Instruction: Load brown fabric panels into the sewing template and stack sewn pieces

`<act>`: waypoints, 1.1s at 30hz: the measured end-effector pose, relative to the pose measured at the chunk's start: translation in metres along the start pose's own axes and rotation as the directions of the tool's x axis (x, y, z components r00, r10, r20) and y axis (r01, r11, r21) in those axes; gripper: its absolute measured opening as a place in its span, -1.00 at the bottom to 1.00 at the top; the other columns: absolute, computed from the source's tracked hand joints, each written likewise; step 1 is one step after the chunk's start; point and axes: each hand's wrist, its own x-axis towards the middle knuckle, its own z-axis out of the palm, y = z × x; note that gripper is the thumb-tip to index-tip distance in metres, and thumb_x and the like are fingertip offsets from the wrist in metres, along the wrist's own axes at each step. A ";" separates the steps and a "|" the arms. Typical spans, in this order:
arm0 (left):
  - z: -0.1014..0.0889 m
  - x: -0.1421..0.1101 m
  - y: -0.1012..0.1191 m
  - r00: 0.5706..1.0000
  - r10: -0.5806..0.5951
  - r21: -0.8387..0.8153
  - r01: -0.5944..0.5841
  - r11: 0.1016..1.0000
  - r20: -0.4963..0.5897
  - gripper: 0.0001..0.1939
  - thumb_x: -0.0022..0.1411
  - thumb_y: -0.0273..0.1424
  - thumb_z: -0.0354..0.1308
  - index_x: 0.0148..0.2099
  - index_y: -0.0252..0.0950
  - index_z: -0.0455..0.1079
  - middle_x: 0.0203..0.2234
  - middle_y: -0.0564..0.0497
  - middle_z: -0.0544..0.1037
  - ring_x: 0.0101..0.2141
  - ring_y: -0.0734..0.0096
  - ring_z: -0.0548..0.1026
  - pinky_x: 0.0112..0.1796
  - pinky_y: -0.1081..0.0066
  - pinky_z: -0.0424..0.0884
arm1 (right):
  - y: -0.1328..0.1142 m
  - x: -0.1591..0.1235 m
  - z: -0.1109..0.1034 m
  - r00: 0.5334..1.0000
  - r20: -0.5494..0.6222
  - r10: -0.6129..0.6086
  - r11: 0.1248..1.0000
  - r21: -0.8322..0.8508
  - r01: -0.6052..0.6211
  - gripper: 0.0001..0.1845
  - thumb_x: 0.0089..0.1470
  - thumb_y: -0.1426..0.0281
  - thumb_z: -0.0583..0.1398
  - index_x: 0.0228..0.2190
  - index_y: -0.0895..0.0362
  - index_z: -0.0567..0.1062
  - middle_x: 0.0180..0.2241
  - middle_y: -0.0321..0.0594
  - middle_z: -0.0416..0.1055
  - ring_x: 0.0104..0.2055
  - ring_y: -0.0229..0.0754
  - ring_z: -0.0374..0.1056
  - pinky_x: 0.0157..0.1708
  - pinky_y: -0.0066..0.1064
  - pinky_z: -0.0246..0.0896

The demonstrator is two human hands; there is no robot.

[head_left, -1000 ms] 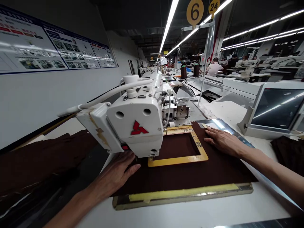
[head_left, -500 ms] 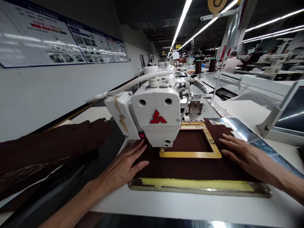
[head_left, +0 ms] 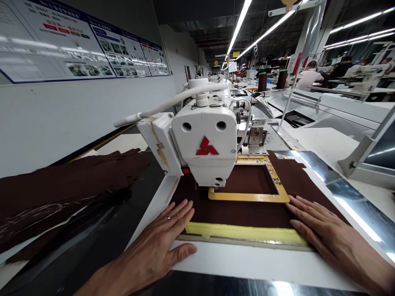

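Observation:
A dark brown fabric panel (head_left: 240,213) lies flat on the machine bed beneath a white sewing machine head (head_left: 205,148). On the panel rests a yellow rectangular clamp frame (head_left: 249,197), part of it hidden behind the head. My left hand (head_left: 168,234) lies open at the panel's front left corner, fingertips on the fabric and thumb stretched out over the white surface. My right hand (head_left: 327,234) is flat and open on the panel's right side, its fingertips close to the frame's front right corner. A yellow tape strip (head_left: 247,233) runs along the front edge between the hands.
Brown fabric pieces (head_left: 74,176) are piled at the left. A screen on a white stand (head_left: 361,156) is at the right edge. Thread cones (head_left: 262,82) stand behind, and a person in a light shirt (head_left: 309,77) sits farther back. A thin pole (head_left: 293,90) rises behind the machine.
Both hands have slid back toward me along the fabric, the left away from the machine head and the right toward the panel's front. The camera view has shifted slightly.

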 end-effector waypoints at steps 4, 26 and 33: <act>-0.003 0.008 0.000 0.999 -0.020 -0.033 0.021 0.999 0.037 -0.14 0.48 0.01 0.08 0.56 -0.12 -0.28 0.46 -0.04 -0.05 0.41 0.01 0.03 0.35 0.03 0.14 | 0.008 0.005 0.004 1.000 0.015 0.017 1.000 -0.002 -0.017 -0.47 0.37 0.08 0.03 0.22 -0.01 0.47 0.30 -0.20 0.27 0.31 0.20 0.23 0.23 0.15 0.28; 0.001 0.009 -0.007 0.999 -0.024 -0.040 0.023 0.999 -0.023 -0.10 0.46 -0.02 0.12 0.56 -0.13 -0.32 0.46 -0.09 -0.06 0.41 -0.07 0.04 0.33 -0.01 0.18 | 0.002 -0.014 0.015 0.993 -0.014 -0.116 0.992 -0.057 0.115 -0.41 0.34 0.06 0.13 0.31 -0.06 0.35 0.31 -0.24 0.25 0.31 0.19 0.23 0.23 0.12 0.31; -0.001 0.006 0.008 0.997 -0.036 -0.055 0.032 0.998 -0.075 -0.16 0.49 -0.05 0.10 0.56 -0.07 -0.28 0.46 -0.04 -0.02 0.40 -0.07 0.05 0.32 0.01 0.21 | 0.003 -0.023 0.019 0.990 0.004 -0.139 0.984 -0.110 0.139 -0.33 0.35 0.10 0.14 0.39 -0.14 0.15 0.35 -0.31 0.16 0.33 0.16 0.20 0.21 0.10 0.35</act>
